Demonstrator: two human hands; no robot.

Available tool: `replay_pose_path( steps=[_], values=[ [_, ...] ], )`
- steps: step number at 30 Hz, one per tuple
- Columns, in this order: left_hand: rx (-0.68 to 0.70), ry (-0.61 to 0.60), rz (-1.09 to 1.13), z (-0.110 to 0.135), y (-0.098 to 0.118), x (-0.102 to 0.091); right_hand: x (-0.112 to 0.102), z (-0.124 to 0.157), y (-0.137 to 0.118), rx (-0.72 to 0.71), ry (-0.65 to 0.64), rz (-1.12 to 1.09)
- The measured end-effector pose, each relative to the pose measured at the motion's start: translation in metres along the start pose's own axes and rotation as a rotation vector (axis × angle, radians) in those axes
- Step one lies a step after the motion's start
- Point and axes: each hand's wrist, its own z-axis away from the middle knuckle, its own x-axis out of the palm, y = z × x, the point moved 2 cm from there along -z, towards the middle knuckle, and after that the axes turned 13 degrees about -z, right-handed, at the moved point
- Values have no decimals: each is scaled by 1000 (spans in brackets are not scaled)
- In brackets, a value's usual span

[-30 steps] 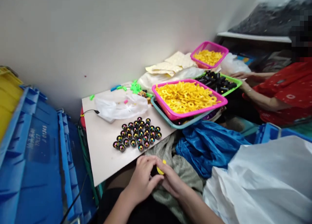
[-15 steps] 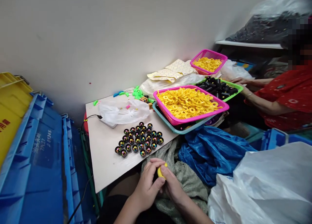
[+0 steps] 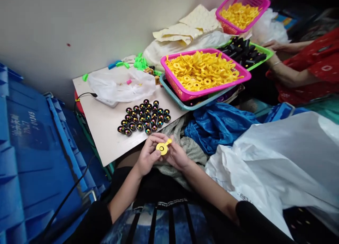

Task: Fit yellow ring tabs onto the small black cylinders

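1. My view of the left hand [image 3: 146, 156] and right hand [image 3: 178, 156]: they meet over the lap, at 6 o'clock from the black caps [image 3: 144, 117]. The fingers [image 3: 154, 137] of both hands are pinched on one yellow disc [image 3: 161, 149], the left gripping it from 9 o'clock and the right from 3 o'clock.
2. Change: half a second ago I saw the disc edge-on, mostly hidden in the grip. Now its flat face is turned up to me, with a dark ring at its centre and a small tab at 1 o'clock. I read this as a turn within the grip; the disc has not been put down.
3. The view has tipped downward, so the lap and forearms now fill the lower frame.
4. The caps stand in the same cluster on the surface [image 3: 106, 138], near the hands but apart from them.
5. At 1 o'clock, a pink basket [image 3: 201, 92] of yellow rings sits on a teal tray [image 3: 172, 102]. A grey cloth [image 3: 186, 146] lies beneath the hands.
6. At 2 o'clock, a co-worker's hand [image 3: 275, 45] rests beside a green tray [image 3: 268, 53], well apart.
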Motion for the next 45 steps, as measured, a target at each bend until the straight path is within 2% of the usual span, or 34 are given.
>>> replay_pose_path(
  steps=[6, 10, 13, 15, 17, 19, 20, 22, 23, 25, 26, 28, 30, 32, 35, 37, 38, 39, 40, 43, 45],
  values=[
    [149, -13, -375, 1, 3, -8, -11, 4, -10, 13, -134, 129],
    [141, -30, -386, 1, -4, -7, -11, 5, -9, -76, -131, 286],
    [173, -21, -427, -1, -7, -6, -7, 7, -8, -179, -74, 380],
    [279, 33, -516, -3, -6, -5, -10, 8, -15, -213, -50, 419],
    [368, 171, -587, -9, -4, -2, -21, 9, -31, -237, -16, 430],
    [388, 270, -668, -17, -7, 8, -44, 11, -56, -351, 114, 413],
    [371, 235, -730, -22, -11, 17, -58, 13, -69, -428, 212, 406],
    [303, -16, -917, -33, -25, 38, -87, 18, -87, -495, 410, 467],
    [246, -177, -1030, -37, -34, 48, -100, 21, -90, -424, 488, 588],
    [84, -402, -1251, -43, -54, 59, -122, 29, -84, -109, 582, 942],
    [-9, -431, -1352, -45, -62, 59, -131, 36, -76, 77, 598, 1107],
    [-175, -350, -1519, -49, -69, 49, -142, 49, -60, 376, 592, 1303],
    [-271, -230, -1622, -51, -67, 37, -147, 60, -48, 518, 577, 1335],
    [-284, -205, -1685, -51, -60, 32, -149, 63, -43, 589, 581, 1366],
    [-101, -309, -1696, -50, -51, 48, -150, 53, -44, 551, 628, 1420],
    [67, -448, -1603, -46, -51, 63, -148, 44, -44, 488, 647, 1448],
    [106, -520, -1545, -44, -53, 68, -146, 41, -44, 471, 639, 1458],
    [104, -586, -1491, -41, -56, 70, -143, 39, -44, 463, 619, 1466],
    [41, -618, -1456, -39, -60, 67, -139, 39, -46, 463, 588, 1475],
    [-109, -740, -1304, -35, -68, 47, -114, 41, -68, 411, 479, 1510],
    [-184, -842, -1201, -32, -67, 30, -86, 41, -99, 204, 426, 1498]
  ],
)
